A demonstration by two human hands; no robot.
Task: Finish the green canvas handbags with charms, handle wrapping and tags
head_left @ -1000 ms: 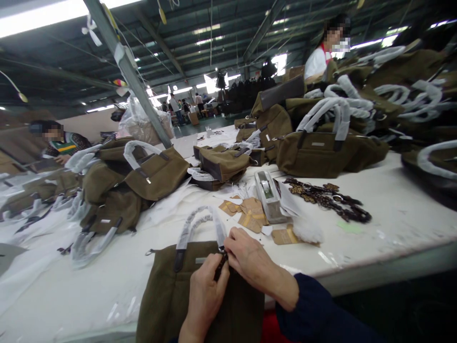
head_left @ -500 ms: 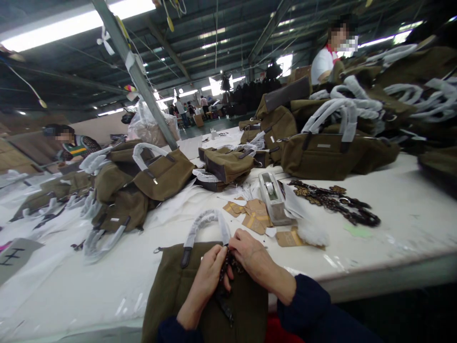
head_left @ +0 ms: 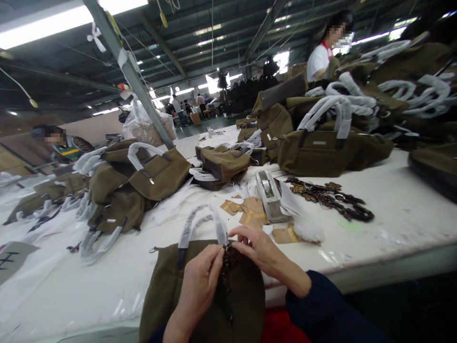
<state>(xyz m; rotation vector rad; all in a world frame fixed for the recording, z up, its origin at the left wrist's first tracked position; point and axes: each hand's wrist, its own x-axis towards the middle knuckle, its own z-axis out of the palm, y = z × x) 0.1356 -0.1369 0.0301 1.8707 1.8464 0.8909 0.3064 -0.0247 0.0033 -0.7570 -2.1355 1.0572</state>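
On the white table (head_left: 392,209) of a workshop hall, an olive bag (head_left: 171,290) is laid at the near edge; a dark strap (head_left: 226,271) on it is pinched by the left hand (head_left: 198,286) and right hand (head_left: 259,250).

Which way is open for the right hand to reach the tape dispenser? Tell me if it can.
Probably yes: the right hand is at the bag's handle, and only flat kraft tags lie between it and the tape dispenser just beyond.

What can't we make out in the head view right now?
- Dark charm fastening: covered by left hand and right hand fingers.
- Olive bag: its lower part is cut off by the bottom edge.
- Tags: print too small.
- Co-workers' faces: blurred.
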